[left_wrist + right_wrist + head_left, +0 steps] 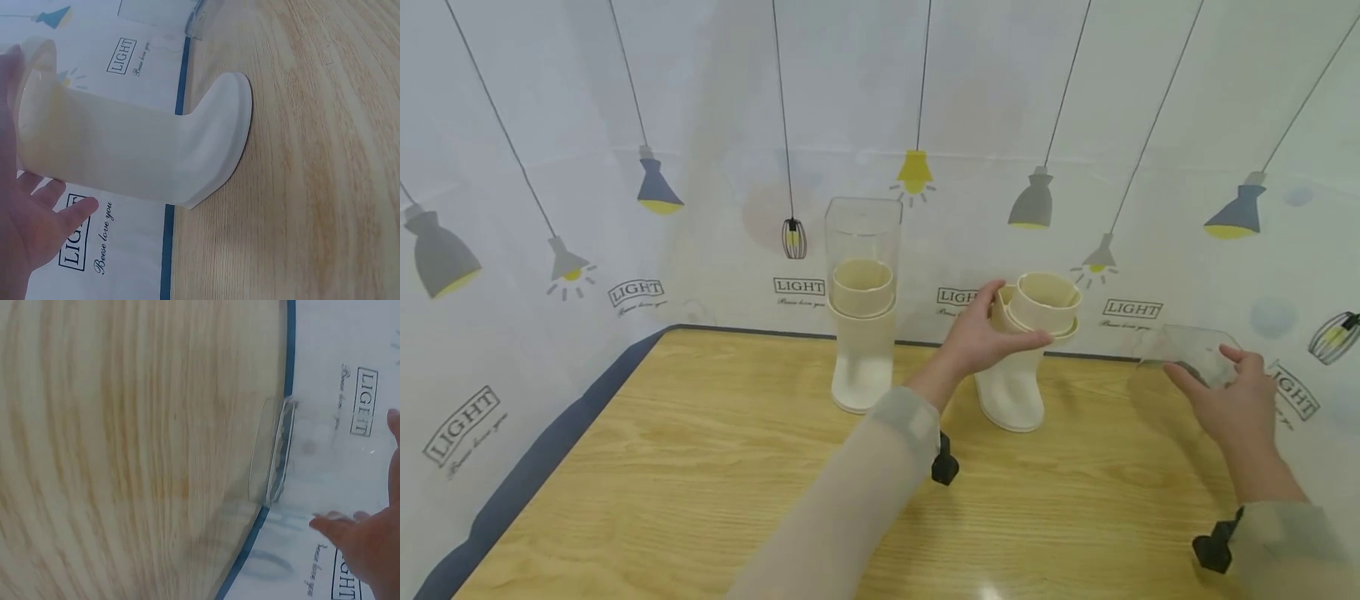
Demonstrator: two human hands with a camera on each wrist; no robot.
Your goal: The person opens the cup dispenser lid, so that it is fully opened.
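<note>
Two white boot-shaped dispensers stand upright at the back of the table. My left hand (pixel 981 337) grips the upper part of the right dispenser (pixel 1011 392), thumb in front and fingers at its left rim. A cream ring-like cup (pixel 1049 302) sits in its top. In the left wrist view the dispenser (pixel 119 144) appears sideways, its foot on the table. My right hand (pixel 1236 404) holds a clear plastic container (pixel 1198 342), thumb and fingers spread around it. The right wrist view shows the container's rim (pixel 282 453) at the table's back edge; its full outline is hard to see.
The left dispenser (pixel 863 358) carries an upright clear container (pixel 863 225) around its cream cup. Behind the wooden table (pixel 700 467) hangs a white cloth (pixel 715 100) printed with lamps, close behind both dispensers.
</note>
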